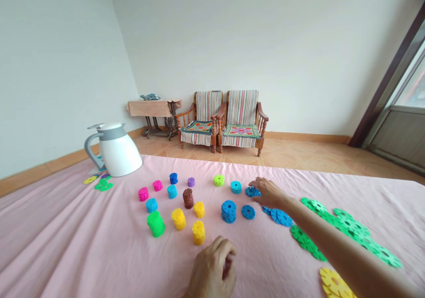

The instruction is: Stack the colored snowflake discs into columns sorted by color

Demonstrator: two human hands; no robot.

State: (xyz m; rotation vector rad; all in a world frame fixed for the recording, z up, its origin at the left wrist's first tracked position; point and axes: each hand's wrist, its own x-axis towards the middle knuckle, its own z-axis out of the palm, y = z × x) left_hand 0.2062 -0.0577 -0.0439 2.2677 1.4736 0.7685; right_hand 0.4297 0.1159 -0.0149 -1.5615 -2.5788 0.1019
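Observation:
My right hand (266, 193) reaches out over the pink cloth, its fingers bent down onto several blue notched plastic discs (252, 191) and gripping at their edge. The palm side is hidden. Left of it are a light-blue disc stack (236, 187), a taller blue disc stack (229, 211) and a flat blue disc (248, 212). More loose blue discs (280, 217) lie spread beside my right wrist. Near the front, my left hand (214, 267) rests curled into a loose fist with nothing visible in it. A yellow disc stack (198, 233) stands just beyond it.
Green discs (352, 227) lie spread at the right, with yellow discs (335, 282) nearer. Pink, brown, purple and green stacks (156, 224) stand left of centre. A white jug (120, 152) is at the far left of the cloth (99, 245). Two wooden armchairs (241, 112) stand beyond.

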